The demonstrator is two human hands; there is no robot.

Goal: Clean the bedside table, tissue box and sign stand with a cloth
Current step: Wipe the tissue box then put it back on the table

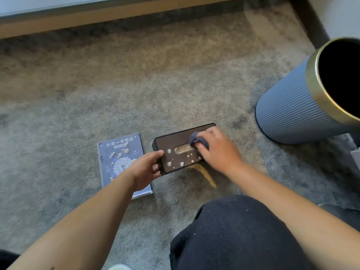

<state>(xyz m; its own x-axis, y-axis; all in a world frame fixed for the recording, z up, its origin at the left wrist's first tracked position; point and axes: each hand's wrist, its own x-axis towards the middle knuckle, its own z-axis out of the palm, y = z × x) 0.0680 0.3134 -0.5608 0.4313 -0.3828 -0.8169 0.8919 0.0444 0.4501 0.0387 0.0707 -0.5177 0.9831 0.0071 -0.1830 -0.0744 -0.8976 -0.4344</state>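
While wiping proceeds:
Left hand (145, 170): clasps tissue box (175, 151) end, bracing it.
Right hand (216, 151): clenched on cloth (196, 141), pressing the spotted lid.

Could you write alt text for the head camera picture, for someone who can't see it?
A person kneeling on grey carpet wipes the splattered top of a dark tissue box with a cloth in the right hand, while the left hand steadies its end. A blue sign lies flat to the left; a ribbed bin stands to the right.
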